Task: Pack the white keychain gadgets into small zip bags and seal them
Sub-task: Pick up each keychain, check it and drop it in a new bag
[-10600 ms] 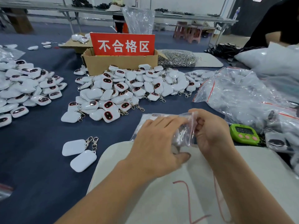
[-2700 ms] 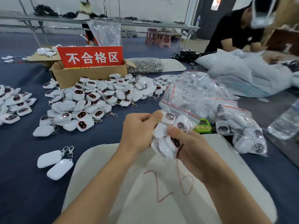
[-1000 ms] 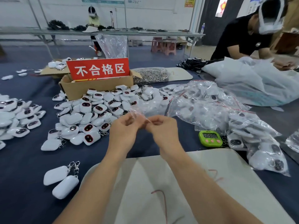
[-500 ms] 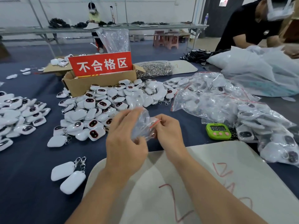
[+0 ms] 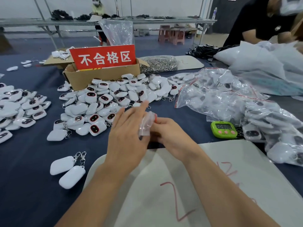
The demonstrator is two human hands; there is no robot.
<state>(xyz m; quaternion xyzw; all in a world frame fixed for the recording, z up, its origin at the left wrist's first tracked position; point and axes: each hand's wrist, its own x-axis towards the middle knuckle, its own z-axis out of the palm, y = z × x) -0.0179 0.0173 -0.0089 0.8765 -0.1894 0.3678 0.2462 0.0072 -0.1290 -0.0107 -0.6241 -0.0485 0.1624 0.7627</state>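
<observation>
The right hand (image 5: pixel 170 134) pinches a small zip bag (image 5: pixel 146 124) near its red-striped mouth, with its fingers curled. The left hand (image 5: pixel 126 136) rests against the bag, fingers nearly straight. What the bag holds I cannot tell. Beyond the left hand a heap of white keychain gadgets (image 5: pixel 111 102) lies on the table (image 5: pixel 24 161). Right of the right hand are a green timer (image 5: pixel 223 129) and filled bags (image 5: pixel 229 99) of gadgets.

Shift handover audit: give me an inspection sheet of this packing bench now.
Surface: dark blue cloth table, white board with red scribbles.
Job's things: heaps of white keychain gadgets; small clear zip bag; filled clear bags at right.
Clutter: green digital timer; cardboard box with red sign.
Hands: right hand fingers pinch the zip bag; left hand fingers straight, alongside it.
Cables: black tangled bundle, kind unclear.
Surroundings: person in black shirt opposite.
</observation>
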